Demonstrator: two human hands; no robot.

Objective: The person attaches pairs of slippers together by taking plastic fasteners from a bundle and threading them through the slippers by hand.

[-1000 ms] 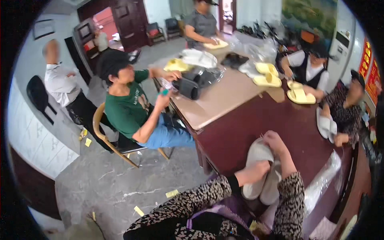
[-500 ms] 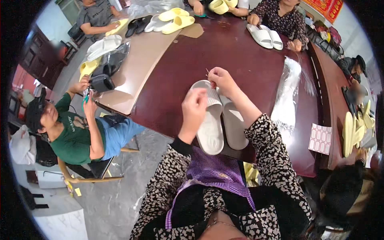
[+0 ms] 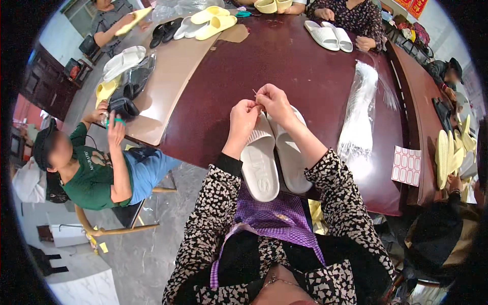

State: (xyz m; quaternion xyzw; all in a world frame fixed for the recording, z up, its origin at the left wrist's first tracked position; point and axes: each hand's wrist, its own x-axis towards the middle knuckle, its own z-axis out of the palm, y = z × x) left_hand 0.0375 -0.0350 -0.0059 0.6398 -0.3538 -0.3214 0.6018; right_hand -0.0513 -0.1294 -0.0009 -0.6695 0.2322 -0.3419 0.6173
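Note:
A pair of off-white slide slippers lies side by side at the table edge in front of me: the left slipper [image 3: 260, 170] and the right slipper [image 3: 295, 170]. Above their far ends, my left hand [image 3: 243, 123] and my right hand [image 3: 277, 105] meet with fingertips pinched together. A thin pale tie [image 3: 255, 93] sticks up from between the fingers of my right hand. Whatever my left fingertips pinch is too small to make out, and my hands hide parts of both straps.
A plastic bag of thin white ties [image 3: 358, 112] and a sheet of red-framed labels [image 3: 406, 165] lie to the right. Co-workers sit around the dark red table [image 3: 218, 107]. More slippers [image 3: 216, 26] stand at the far left; a person in green [image 3: 94, 173] holds green-handled scissors.
My left hand has come up to meet my right hand at the fingertips. The slippers sit slightly differently in view. At far left, a co-worker has lifted a yellow slipper.

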